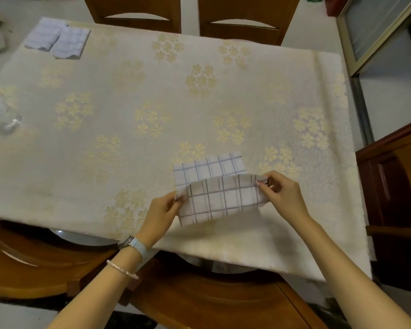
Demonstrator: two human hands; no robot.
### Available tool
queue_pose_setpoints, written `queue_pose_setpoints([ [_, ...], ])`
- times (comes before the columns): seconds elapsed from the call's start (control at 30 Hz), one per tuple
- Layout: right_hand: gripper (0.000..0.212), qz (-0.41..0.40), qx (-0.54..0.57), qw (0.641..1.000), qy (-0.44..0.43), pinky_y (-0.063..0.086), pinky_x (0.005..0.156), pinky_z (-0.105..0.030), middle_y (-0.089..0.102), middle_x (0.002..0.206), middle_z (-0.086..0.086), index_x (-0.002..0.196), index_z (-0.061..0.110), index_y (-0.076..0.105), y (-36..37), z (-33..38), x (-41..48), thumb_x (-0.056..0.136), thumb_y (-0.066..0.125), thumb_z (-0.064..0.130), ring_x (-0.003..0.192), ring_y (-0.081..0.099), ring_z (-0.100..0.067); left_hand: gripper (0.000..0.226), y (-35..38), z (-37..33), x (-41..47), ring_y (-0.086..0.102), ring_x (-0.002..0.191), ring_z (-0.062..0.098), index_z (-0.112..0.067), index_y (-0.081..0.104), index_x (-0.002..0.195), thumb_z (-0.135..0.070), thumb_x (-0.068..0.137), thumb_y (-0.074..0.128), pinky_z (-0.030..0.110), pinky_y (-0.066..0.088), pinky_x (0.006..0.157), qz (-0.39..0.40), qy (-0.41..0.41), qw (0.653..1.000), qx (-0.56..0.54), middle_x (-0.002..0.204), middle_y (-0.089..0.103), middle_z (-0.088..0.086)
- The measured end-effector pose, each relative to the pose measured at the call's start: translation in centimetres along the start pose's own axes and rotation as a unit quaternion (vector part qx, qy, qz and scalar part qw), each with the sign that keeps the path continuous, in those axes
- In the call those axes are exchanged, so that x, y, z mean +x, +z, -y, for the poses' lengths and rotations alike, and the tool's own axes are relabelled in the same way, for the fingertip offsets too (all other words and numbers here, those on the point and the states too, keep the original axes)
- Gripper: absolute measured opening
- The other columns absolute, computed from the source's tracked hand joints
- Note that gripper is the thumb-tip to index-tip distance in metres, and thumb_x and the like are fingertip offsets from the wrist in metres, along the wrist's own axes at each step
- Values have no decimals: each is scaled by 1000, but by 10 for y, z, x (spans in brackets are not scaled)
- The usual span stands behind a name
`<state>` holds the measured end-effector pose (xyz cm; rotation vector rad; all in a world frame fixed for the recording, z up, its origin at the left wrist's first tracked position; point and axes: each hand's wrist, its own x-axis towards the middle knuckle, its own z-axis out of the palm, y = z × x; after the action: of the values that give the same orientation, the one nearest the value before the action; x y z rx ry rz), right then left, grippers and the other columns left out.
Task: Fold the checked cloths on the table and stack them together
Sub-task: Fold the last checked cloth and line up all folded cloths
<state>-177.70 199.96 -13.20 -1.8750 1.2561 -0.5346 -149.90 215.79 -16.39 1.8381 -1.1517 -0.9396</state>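
Observation:
A white checked cloth (217, 198) lies near the table's front edge, partly folded, with its near half lifted and curled over the flat far half (209, 167). My left hand (161, 213) pinches the lifted fold's left corner. My right hand (280, 193) pinches its right corner. Two folded checked cloths (57, 39) lie side by side, slightly overlapping, at the far left corner of the table.
The table wears a cream cloth with gold flowers (152, 103). Clear glassware (3, 117) stands at the left edge. Wooden chairs (242, 17) line the far side and others sit under the near edge. A wooden cabinet (396, 198) stands to the right.

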Motion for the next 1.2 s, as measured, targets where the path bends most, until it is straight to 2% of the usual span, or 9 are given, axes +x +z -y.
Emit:
queue_pose_setpoints([
  [0.1, 13, -19, 3, 999, 47, 40, 56, -17, 61, 71, 4, 79, 22, 63, 17, -1, 31, 88, 71, 28, 59, 49, -5, 17, 5, -1, 21, 68, 78, 16, -20, 69, 93, -29, 97, 55, 31, 59, 68, -34, -66, 997, -34, 88, 72, 0],
  [0.2, 17, -17, -3, 996, 86, 40, 58, -23, 57, 69, 7, 79, 21, 61, 34, -8, 57, 87, 72, 31, 61, 50, -9, 31, 12, 7, 41, 52, 63, 21, -7, 59, 74, -27, 97, 57, 35, 44, 59, -80, -135, 987, -47, 68, 58, 3],
  [0.27, 15, -13, -13, 995, 99, 42, 60, -26, 59, 71, 7, 83, 19, 64, 44, -12, 73, 87, 71, 31, 64, 52, -11, 39, 17, 12, 52, 38, 58, 16, -13, 44, 62, -27, 96, 59, 28, 31, 57, -108, -178, 976, -61, 58, 42, 1],
  [0.33, 15, -9, -27, 993, 111, 44, 61, -28, 62, 74, 4, 86, 18, 66, 53, -16, 87, 87, 71, 32, 66, 55, -13, 40, 19, 15, 62, 36, 55, 12, -15, 42, 61, -27, 95, 60, 24, 27, 53, -132, -213, 966, -62, 56, 41, -2],
  [0.57, 19, 17, -87, 984, 154, 46, 60, -27, 62, 72, 1, 92, 19, 67, 69, -24, 115, 87, 70, 37, 69, 59, -15, 33, 21, 25, 79, 56, 60, 13, -8, 67, 72, -36, 90, 65, 24, 43, 56, -173, -279, 943, -63, 67, 66, 2],
  [0.7, 21, 9, -90, 982, 163, 53, 66, -34, 62, 71, 1, 92, 17, 65, 71, -24, 118, 87, 71, 36, 70, 61, -18, 33, 21, 23, 86, 61, 63, 13, -14, 69, 75, -44, 88, 65, 24, 44, 54, -176, -304, 936, -27, 69, 68, -3],
  [1.0, 27, -2, -104, 981, 165, 50, 63, -31, 61, 72, 2, 98, 12, 65, 73, -20, 116, 87, 70, 37, 70, 60, -17, 38, 18, 15, 89, 63, 64, 21, -13, 66, 73, -50, 86, 64, 28, 47, 55, -174, -310, 932, 73, 67, 67, 1],
  [1.1, 32, -30, -150, 977, 151, 52, 63, -31, 64, 80, 3, 107, 18, 58, 71, -10, 111, 90, 64, 45, 75, 62, -17, 31, 10, 3, 80, 64, 72, 19, -19, 64, 90, -50, 86, 63, 28, 48, 58, -192, -285, 919, 194, 80, 68, -5],
  [1.2, 34, -83, -218, 968, 87, 49, 65, -32, 65, 98, 1, 118, 18, 53, 68, -1, 99, 94, 57, 42, 85, 62, -20, 31, 12, -2, 63, 60, 93, 20, -17, 58, 114, -38, 91, 61, 32, 50, 65, -222, -171, 920, 275, 108, 62, 1],
])
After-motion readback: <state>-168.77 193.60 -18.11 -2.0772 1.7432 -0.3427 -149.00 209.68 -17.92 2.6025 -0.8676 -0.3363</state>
